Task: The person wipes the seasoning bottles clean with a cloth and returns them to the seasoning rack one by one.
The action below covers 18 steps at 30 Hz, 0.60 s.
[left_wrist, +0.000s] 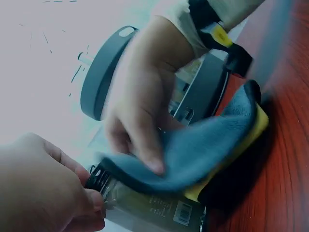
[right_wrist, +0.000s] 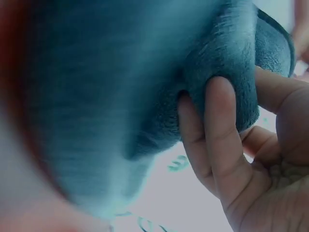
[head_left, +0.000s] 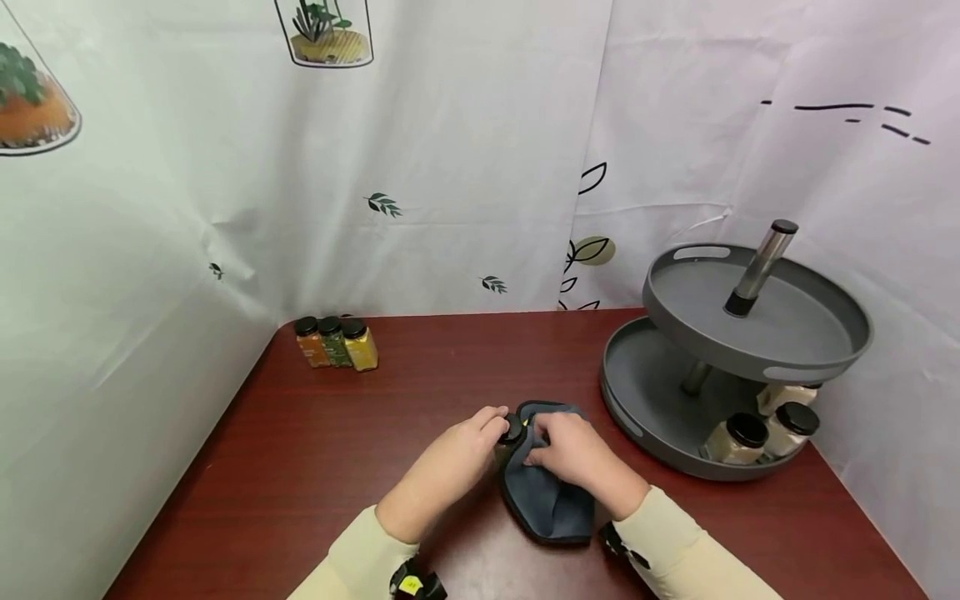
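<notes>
My left hand [head_left: 459, 454] grips a spice jar by its black lid [head_left: 513, 428] near the middle of the table. In the left wrist view the clear jar body [left_wrist: 152, 209] shows a printed label with a barcode. A grey-blue cloth [head_left: 551, 504] with a black edge and yellow underside is bunched in my right hand [head_left: 573, 450]. The cloth lies against the jar's side and covers part of it. Seen from the right wrist, fingers [right_wrist: 222, 111] are curled into the cloth's folds.
A grey two-tier round stand [head_left: 757, 358] is at the right, with several black-lidded jars [head_left: 737, 440] on its lower tier. Three spice jars, orange, green and yellow [head_left: 361, 346], stand at the table's back left corner. Patterned white curtains [head_left: 450, 167] surround the table [head_left: 292, 483].
</notes>
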### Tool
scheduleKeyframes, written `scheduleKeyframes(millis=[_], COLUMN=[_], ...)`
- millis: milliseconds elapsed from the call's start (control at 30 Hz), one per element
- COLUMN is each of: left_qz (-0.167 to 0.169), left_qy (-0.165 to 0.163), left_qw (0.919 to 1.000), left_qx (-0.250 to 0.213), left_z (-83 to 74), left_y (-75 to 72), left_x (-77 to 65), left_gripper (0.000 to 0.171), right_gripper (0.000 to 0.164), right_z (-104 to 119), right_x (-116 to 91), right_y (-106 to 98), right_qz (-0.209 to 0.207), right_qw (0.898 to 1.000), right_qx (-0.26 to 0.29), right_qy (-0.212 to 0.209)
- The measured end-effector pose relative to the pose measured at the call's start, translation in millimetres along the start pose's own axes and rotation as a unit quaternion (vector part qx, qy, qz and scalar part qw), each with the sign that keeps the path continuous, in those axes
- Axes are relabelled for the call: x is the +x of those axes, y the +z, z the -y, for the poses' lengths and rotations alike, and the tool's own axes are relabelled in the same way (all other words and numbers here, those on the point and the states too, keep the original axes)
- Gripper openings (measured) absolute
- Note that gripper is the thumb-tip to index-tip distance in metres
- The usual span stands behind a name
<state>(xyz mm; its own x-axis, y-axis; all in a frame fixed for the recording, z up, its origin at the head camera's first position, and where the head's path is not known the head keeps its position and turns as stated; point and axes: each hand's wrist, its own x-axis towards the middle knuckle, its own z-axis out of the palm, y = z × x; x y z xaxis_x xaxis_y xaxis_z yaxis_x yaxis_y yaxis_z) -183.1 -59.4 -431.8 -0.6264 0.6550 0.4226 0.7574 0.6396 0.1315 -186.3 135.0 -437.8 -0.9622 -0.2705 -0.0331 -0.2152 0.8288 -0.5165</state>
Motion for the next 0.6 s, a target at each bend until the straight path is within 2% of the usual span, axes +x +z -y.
scheduleKeyframes(millis=[67, 233, 400, 600], left_qz=[0.008, -0.002, -0.001, 0.011], left_qy=[0.002, 0.007, 0.007, -0.003], left_qw=[1.0000, 0.9998, 0.9992, 0.9982], left_qx=[0.004, -0.020, -0.040, -0.059], left_z=[0.1, 3.7, 4.4, 3.6], left_y=[-1.4, -2.0, -1.3, -0.8], left_x=[0.3, 0.3, 2.0, 5.0], left_gripper=[0.021, 0.022, 0.022, 0.019], right_gripper=[0.032, 0.033, 0.030, 0.031], right_z=[0.5, -2.5, -0.2, -3.1], right_x=[-0.4, -2.3, -4.9, -5.4], right_y=[-2.2, 5.7, -5.7, -2.0], right_qz=[-0.005, 0.005, -0.007, -0.003], right_qw=[1.000, 1.000, 0.999, 1.000], right_qx=[0.007, -0.007, 0.051, 0.001], right_qy=[0.002, -0.010, 0.005, -0.013])
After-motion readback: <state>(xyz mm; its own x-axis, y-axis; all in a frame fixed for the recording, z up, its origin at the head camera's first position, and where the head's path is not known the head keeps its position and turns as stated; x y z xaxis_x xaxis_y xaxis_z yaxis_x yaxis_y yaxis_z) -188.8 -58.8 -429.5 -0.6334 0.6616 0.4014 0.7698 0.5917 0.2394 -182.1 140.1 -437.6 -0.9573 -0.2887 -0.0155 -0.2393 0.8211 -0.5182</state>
